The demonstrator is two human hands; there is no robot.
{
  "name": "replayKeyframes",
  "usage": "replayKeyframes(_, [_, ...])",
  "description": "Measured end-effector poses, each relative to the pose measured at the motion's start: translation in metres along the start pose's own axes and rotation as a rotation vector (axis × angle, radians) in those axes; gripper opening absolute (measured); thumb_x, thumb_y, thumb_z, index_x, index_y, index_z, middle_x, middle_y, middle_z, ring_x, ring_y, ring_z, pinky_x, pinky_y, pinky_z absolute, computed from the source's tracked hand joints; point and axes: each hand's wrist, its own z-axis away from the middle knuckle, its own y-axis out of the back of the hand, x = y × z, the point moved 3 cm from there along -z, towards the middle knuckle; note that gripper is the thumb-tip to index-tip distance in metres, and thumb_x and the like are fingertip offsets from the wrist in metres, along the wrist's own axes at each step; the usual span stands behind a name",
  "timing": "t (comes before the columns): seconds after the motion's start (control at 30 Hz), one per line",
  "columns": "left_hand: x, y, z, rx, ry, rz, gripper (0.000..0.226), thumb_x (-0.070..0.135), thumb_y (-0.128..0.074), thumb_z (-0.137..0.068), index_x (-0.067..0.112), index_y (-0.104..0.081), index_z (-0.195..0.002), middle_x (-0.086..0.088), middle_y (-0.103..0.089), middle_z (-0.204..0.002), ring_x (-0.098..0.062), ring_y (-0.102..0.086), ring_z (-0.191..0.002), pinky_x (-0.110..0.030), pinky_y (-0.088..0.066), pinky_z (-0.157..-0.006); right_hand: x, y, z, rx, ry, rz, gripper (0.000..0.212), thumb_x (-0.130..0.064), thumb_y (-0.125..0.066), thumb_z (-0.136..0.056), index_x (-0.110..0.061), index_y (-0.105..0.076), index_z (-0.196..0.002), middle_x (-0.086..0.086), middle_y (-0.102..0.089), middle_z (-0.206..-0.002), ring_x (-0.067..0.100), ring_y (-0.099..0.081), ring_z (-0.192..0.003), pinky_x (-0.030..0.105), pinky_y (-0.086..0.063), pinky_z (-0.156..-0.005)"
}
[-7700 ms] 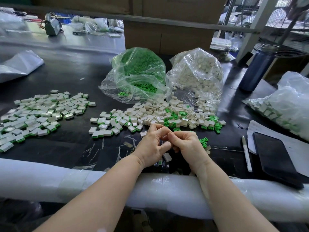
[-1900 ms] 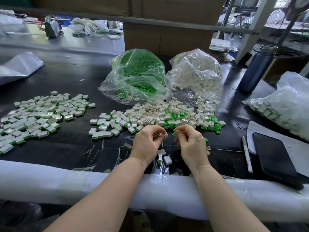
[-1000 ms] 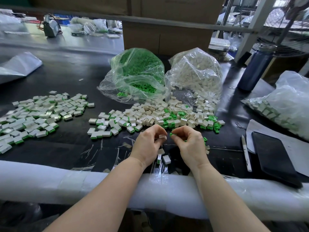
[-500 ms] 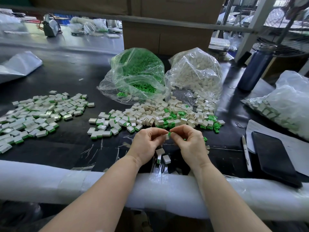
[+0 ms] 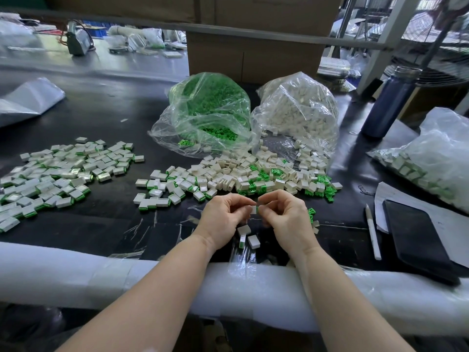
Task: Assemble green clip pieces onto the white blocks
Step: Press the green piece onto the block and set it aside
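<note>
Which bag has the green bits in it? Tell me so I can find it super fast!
Look at the far middle of the black table, just in front of the big cardboard box. Two puffy clear bags sit there side by side. The bag of green clips is the left one and looks bright green inside, while its neighbour, the bag of white blocks, looks white.

Both forearms are bare from the bottom edge of the view up to the wrists, with no sleeve showing on either. The left hand (image 5: 223,215) and the right hand (image 5: 286,215) are bare, without gloves. No ring, watch or bracelet shows on the visible fingers or wrists. The fingernails are mostly hidden from the head view.
</note>
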Motion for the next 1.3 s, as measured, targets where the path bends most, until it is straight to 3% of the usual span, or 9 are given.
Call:
replayKeyframes(0.27, [0.0021,-0.0012,0.0011,-0.017,-0.008,-0.023,0.016,0.000,-0.059,-0.088,0.012,-0.068,-0.086,-0.002,-0.063,-0.080,-0.011,-0.060,-0.074,-0.016,-0.053,-0.072,-0.0013,-0.0013,0.0001,-0.040,-0.040,-0.057,0.016,0.005,-0.065,-0.080,-0.010,-0.064,-0.076,0.007,-0.062,-0.065,0.009,-0.052,-0.052,0.020,-0.048,-0.053])
replayKeyframes(0.43, [0.0029,-0.0024,0.0021,-0.055,-0.023,-0.063,0.018,-0.001,-0.059,-0.087,0.015,-0.068,-0.086,0.007,-0.062,-0.077,-0.003,-0.060,-0.073,-0.011,-0.050,-0.073,0.0000,-0.0019,0.0001,-0.076,-0.056,-0.058,0.020,0.007,-0.066,-0.079,-0.012,-0.063,-0.074,0.001,-0.058,-0.059,0.002,-0.050,-0.048,0.016,-0.044,-0.050])
replayKeyframes(0.73, [0.0062,-0.0027,0.0032,-0.056,-0.090,-0.050,0.019,0.003,-0.062,-0.086,0.017,-0.065,-0.099,-0.003,-0.060,-0.078,-0.008,-0.054,-0.069,-0.019,-0.050,-0.072,0.0021,0.0010,-0.0023,0.001,-0.086,-0.188,0.013,0.004,-0.065,-0.082,-0.008,-0.064,-0.076,0.003,-0.063,-0.063,0.003,-0.057,-0.050,0.017,-0.049,-0.051])
replayKeyframes(0.87, [0.0045,-0.0011,0.0025,-0.015,-0.095,-0.057,0.018,0.006,-0.065,-0.084,0.022,-0.064,-0.090,-0.003,-0.063,-0.079,-0.012,-0.059,-0.074,-0.022,-0.053,-0.075,0.0037,0.0021,-0.0023,-0.001,-0.091,-0.227,0.012,-0.002,-0.066,-0.083,-0.012,-0.067,-0.077,0.001,-0.067,-0.064,0.007,-0.060,-0.055,0.018,-0.051,-0.053])
replayKeyframes(0.97, [0.0020,-0.0009,0.0007,-0.004,-0.038,0.028,0.010,0.011,-0.059,-0.089,0.020,-0.064,-0.087,-0.003,-0.065,-0.077,-0.010,-0.061,-0.071,-0.019,-0.053,-0.069,0.0029,0.0021,-0.0012,-0.029,-0.092,-0.296,0.009,-0.004,-0.068,-0.082,-0.013,-0.069,-0.080,0.002,-0.071,-0.067,0.009,-0.064,-0.057,0.018,-0.051,-0.053])
replayKeyframes(1.13, [0.0005,-0.0026,0.0002,-0.041,0.007,0.019,0.015,0.015,-0.054,-0.093,0.018,-0.063,-0.082,-0.001,-0.064,-0.073,-0.008,-0.059,-0.068,-0.017,-0.051,-0.066,0.0031,-0.0017,-0.0011,-0.043,-0.095,-0.199,0.014,-0.003,-0.064,-0.086,-0.011,-0.065,-0.074,0.006,-0.067,-0.065,0.007,-0.060,-0.054,0.017,-0.050,-0.052])
replayKeyframes(1.3, [0.0006,-0.0013,0.0001,-0.051,0.010,-0.112,0.013,0.017,-0.055,-0.093,0.014,-0.064,-0.085,-0.002,-0.061,-0.071,-0.012,-0.054,-0.065,-0.031,-0.048,-0.069,0.0042,-0.0026,-0.0010,-0.062,-0.105,-0.096,0.014,-0.005,-0.061,-0.087,-0.007,-0.064,-0.074,0.005,-0.060,-0.061,0.012,-0.052,-0.054,0.020,-0.047,-0.051])
